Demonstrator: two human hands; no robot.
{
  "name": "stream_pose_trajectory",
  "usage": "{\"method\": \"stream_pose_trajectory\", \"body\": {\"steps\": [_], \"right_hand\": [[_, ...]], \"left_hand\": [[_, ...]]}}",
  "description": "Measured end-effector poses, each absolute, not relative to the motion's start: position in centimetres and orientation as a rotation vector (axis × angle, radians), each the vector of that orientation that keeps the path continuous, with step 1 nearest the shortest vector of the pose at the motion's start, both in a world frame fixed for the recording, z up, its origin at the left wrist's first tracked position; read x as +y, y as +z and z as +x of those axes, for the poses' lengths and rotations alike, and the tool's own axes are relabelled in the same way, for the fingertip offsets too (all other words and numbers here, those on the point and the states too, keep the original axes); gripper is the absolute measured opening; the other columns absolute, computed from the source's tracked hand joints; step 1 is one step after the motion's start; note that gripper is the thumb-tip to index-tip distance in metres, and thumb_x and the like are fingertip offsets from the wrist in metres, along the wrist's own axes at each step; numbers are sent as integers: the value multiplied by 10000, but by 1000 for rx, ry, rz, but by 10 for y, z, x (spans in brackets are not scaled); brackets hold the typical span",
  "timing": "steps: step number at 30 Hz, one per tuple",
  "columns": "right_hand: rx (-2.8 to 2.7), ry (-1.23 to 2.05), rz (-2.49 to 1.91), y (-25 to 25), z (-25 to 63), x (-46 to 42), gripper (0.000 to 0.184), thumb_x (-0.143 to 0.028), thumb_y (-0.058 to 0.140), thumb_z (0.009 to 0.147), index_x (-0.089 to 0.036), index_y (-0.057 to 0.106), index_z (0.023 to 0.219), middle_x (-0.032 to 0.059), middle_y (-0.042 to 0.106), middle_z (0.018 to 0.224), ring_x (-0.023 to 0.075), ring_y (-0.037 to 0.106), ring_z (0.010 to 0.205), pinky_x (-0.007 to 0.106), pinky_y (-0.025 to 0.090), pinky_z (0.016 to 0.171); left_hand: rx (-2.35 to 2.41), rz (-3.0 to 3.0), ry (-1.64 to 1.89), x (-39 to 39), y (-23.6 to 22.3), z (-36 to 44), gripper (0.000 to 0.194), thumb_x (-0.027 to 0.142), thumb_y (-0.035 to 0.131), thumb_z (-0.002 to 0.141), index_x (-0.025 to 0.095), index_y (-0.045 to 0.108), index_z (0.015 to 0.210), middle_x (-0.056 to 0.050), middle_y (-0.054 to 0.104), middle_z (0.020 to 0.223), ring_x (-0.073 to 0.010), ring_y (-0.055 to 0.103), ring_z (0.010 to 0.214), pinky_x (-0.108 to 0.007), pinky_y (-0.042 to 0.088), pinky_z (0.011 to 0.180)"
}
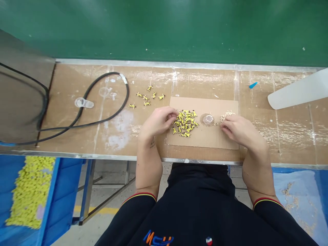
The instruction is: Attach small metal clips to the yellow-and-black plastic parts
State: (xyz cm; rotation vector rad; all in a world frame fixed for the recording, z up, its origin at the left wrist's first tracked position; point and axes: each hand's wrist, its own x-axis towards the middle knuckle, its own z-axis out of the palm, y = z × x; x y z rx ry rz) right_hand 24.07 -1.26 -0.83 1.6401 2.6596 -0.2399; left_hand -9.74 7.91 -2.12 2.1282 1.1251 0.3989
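Note:
A heap of small yellow figures with black ends (185, 122) lies on a flat cardboard sheet (205, 141). At the heap's left edge is my left hand (161, 120), its thumb and fingertips drawn together; whatever is between them is too small to make out. My right hand (237, 130) is closed in a pinch beside a little pile of pale pieces (227, 114) and partly covers it. What its fingertips hold is hidden. Between the two piles stands a small clear cup (207, 119), with a few loose pale pieces to its right.
Several more yellow figures (146, 97) lie left of the sheet. A black cable (102, 120) loops across the bench near a clear plastic piece (84, 103). To the right are a blue nozzle-like cap (253, 85) and a white cylinder (298, 89). A blue bin (60, 198) holds yellow parts.

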Motion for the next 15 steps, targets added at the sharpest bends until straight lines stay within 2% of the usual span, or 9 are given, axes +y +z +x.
{"method": "stream_pose_trajectory", "body": {"steps": [4,10,15], "right_hand": [[2690,-71,1581,-6,239,-16,223,-145,569,986,-166,683,796,80,674,806,238,634,797,355,453,743],[2822,-184,1676,-4,251,-15,152,-177,597,996,-178,721,908,68,698,869,238,642,846,341,463,739],[2778,-237,1612,-9,251,-13,141,-210,705,954,-234,752,823,12,709,803,220,646,807,335,433,669]], "left_hand": [[1141,2127,458,79,-23,-97,168,167,575,899,167,729,965,-54,763,928,-175,688,844,-301,512,778],[1086,2042,738,76,-16,-99,137,241,616,952,169,731,966,-56,754,926,-160,700,872,-290,548,804],[1010,1876,773,74,-17,-97,175,280,630,947,166,731,1033,-80,735,1010,-166,735,904,-300,605,806]]}}
